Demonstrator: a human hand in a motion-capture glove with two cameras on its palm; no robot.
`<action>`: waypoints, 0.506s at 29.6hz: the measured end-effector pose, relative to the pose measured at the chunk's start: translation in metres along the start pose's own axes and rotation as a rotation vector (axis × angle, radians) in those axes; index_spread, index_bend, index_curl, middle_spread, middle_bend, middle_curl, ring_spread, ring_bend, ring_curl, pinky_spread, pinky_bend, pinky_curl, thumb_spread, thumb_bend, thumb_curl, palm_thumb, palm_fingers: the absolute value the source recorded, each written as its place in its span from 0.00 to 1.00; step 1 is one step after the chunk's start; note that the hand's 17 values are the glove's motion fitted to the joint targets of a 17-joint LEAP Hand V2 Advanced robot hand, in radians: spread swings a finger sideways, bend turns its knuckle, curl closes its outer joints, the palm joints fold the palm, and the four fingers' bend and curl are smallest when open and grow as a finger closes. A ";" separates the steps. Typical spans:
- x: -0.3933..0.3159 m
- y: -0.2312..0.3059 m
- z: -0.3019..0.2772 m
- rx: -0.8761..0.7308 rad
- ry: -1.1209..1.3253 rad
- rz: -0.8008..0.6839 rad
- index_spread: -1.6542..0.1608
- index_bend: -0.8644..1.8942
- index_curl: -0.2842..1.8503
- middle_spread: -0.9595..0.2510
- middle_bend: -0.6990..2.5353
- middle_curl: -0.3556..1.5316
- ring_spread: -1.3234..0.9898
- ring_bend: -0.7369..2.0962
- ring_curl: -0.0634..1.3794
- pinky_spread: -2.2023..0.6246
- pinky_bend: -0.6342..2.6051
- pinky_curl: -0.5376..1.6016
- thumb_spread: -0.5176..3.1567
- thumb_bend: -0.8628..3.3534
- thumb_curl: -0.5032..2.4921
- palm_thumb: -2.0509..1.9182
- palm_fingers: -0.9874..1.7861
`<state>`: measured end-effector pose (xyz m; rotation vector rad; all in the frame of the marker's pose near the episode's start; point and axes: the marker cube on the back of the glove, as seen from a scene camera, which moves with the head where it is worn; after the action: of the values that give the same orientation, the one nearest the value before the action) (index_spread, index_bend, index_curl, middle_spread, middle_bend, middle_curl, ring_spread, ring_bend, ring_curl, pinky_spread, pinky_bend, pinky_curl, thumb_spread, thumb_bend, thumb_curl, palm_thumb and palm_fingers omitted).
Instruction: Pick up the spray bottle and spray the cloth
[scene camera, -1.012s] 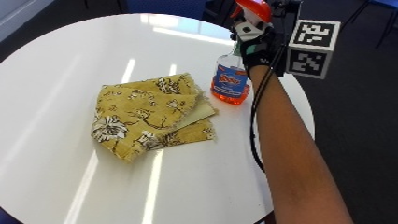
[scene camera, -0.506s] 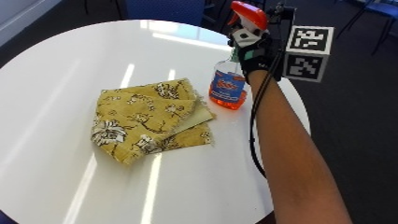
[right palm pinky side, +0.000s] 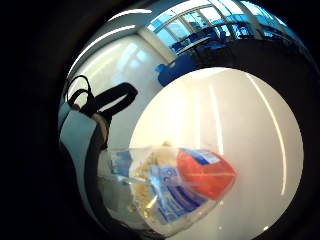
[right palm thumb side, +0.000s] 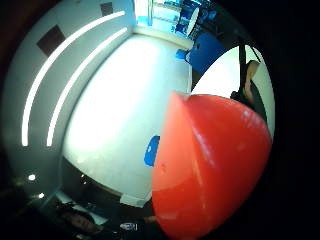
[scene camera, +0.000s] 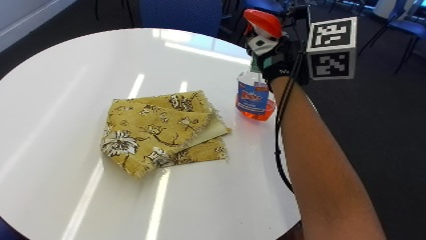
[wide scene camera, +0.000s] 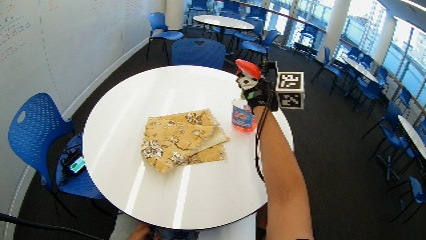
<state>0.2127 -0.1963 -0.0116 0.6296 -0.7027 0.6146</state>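
Landmark: the folded yellow floral cloth (scene camera: 163, 132), lying flat near the middle of the round white worktop (scene camera: 80, 65).
Spray bottle: the spray bottle (scene camera: 255, 95) sits just beyond the cloth's far corner, toward the worktop's edge on the arm's side, upright, red trigger head on top, orange liquid low in its clear body, blue label facing out.
Base: whether the bottle's bottom rests on the worktop or hangs just above it, I cannot tell.
Hand: the gloved right hand (scene camera: 278, 59) is wrapped round the bottle's neck just under the red head, fingers curled about it, arm reaching in from the worktop's near edge.
Little finger side palm view: the bottle's body fills the space by the palm, with the cloth's yellow showing through the clear plastic.
Thumb side palm view: the red head looms right against the palm.
Gap: bottle and cloth are close but apart.
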 end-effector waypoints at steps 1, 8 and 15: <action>-0.001 -0.001 -0.001 -0.008 0.003 -0.001 0.74 0.38 0.37 0.61 0.39 0.45 0.48 0.48 0.36 0.67 0.34 0.44 0.23 0.20 0.42 0.76 0.84; -0.010 -0.006 -0.014 -0.074 0.070 -0.047 0.74 0.38 0.37 0.61 0.38 0.45 0.48 0.48 0.36 0.68 0.35 0.44 0.23 0.20 0.42 0.76 0.84; -0.021 -0.007 -0.014 -0.276 0.260 -0.181 0.75 0.38 0.38 0.61 0.39 0.45 0.49 0.48 0.36 0.68 0.34 0.45 0.23 0.20 0.42 0.76 0.83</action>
<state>0.2102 -0.1967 -0.0377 0.3442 -0.4695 0.4127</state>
